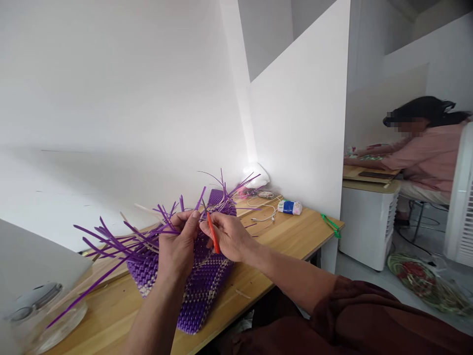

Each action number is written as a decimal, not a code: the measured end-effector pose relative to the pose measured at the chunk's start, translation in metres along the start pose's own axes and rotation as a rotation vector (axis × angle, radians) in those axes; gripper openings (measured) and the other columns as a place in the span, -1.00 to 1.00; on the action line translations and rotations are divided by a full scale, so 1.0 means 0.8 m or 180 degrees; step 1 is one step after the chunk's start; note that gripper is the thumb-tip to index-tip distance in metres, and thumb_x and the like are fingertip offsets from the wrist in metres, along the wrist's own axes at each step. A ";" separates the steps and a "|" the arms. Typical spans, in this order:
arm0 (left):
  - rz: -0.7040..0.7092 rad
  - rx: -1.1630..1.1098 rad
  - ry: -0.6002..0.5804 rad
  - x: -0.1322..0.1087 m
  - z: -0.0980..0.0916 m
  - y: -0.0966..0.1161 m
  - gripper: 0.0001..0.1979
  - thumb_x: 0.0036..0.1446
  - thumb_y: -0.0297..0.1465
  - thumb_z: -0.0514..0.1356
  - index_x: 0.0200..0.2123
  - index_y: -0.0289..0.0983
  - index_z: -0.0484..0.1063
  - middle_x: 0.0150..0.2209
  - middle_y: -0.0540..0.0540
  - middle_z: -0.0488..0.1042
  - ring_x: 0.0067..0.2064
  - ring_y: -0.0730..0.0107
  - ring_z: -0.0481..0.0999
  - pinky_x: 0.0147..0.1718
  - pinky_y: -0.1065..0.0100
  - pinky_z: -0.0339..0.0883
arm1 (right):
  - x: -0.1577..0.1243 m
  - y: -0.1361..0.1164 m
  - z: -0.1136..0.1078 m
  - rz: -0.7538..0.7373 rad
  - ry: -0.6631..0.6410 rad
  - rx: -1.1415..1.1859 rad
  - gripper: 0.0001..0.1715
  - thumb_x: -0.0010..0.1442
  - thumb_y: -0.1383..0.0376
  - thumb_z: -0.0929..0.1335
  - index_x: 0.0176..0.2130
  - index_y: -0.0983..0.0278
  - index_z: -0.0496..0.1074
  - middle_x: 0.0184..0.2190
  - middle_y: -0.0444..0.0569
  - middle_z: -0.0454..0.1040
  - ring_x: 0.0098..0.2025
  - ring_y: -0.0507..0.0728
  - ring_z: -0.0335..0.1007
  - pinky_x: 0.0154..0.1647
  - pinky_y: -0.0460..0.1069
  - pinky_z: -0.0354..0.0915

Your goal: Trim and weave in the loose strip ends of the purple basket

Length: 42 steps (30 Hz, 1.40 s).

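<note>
A purple and cream woven basket (199,291) lies tilted on the wooden table, with many loose purple strips (111,241) sticking out along its upper edge. My left hand (179,241) is closed at that edge, pinching a purple strip between thumb and fingers. Just to its right, my right hand (227,236) is closed around a pair of scissors with orange handles (213,234). The blades point up and lie close to the strip by my left thumb. Part of the basket's rim is hidden behind both hands.
On the table (295,234) lie a wrapped pack with a blue label (290,207), a white cable (264,217) and a green braided strip (331,225). A clear plastic container (55,320) stands at the left. Beyond the partition (299,123), a person (424,148) sits working.
</note>
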State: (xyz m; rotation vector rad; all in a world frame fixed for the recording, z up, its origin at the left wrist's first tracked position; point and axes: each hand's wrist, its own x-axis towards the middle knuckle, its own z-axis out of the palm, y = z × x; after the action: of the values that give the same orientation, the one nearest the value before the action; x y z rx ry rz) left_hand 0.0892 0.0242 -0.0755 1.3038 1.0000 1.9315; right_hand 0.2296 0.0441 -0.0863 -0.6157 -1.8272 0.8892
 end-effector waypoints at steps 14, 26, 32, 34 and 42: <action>-0.0026 -0.0041 -0.0121 -0.005 0.006 0.005 -0.72 -0.01 -0.23 0.41 -0.40 -0.30 0.47 -0.56 0.08 0.41 -0.58 0.57 0.30 -0.60 0.50 0.18 | 0.008 0.006 0.018 -0.0308 0.0303 0.0206 -0.58 0.27 -0.06 0.35 -0.34 0.23 0.37 -0.49 -0.18 0.37 -0.45 0.01 0.33 -0.41 -0.11 0.23; 0.0006 -0.0014 -0.0059 0.003 -0.003 -0.004 -0.74 -0.05 -0.25 0.44 -0.37 -0.29 0.53 -0.51 0.05 0.43 -0.46 0.53 0.34 -0.44 0.48 0.21 | -0.003 0.007 -0.005 -0.0204 0.0259 0.0674 -0.53 0.25 -0.04 0.36 -0.45 0.25 0.25 -0.55 -0.26 0.22 -0.63 -0.07 0.32 -0.64 -0.16 0.16; -0.0011 -0.0004 -0.0113 0.004 -0.006 0.002 -0.74 -0.10 -0.25 0.47 -0.40 -0.29 0.57 -0.55 0.05 0.40 -0.46 0.55 0.27 -0.43 0.48 0.18 | -0.010 -0.003 -0.037 -0.0051 -0.0151 0.0233 -0.51 0.23 -0.06 0.36 -0.46 0.25 0.22 -0.57 -0.22 0.24 -0.58 -0.04 0.28 -0.59 -0.12 0.11; -0.0078 -0.0008 -0.0173 0.006 -0.008 0.003 -0.74 -0.14 -0.26 0.49 -0.42 -0.29 0.59 -0.54 0.03 0.42 -0.45 0.54 0.29 -0.43 0.47 0.18 | -0.012 -0.008 -0.050 -0.0119 -0.0247 -0.0312 -0.49 0.21 -0.02 0.38 -0.51 0.25 0.18 -0.59 -0.22 0.22 -0.56 -0.05 0.17 -0.54 -0.10 0.07; -0.0186 0.0197 -0.0575 0.011 -0.015 0.010 -0.74 -0.21 -0.27 0.52 -0.48 -0.27 0.59 -0.46 -0.02 0.50 -0.40 0.47 0.37 -0.38 0.44 0.24 | 0.002 -0.038 -0.108 -0.0569 -0.0864 -0.1675 -0.44 0.16 0.10 0.42 -0.60 0.25 0.08 -0.63 -0.23 0.10 -0.55 -0.05 -0.04 -0.53 -0.05 -0.07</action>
State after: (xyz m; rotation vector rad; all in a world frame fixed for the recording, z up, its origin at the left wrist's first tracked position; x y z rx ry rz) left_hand 0.0748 0.0239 -0.0674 1.4392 1.0024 1.7175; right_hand 0.3077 0.0531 -0.0391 -0.6602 -2.3476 0.3782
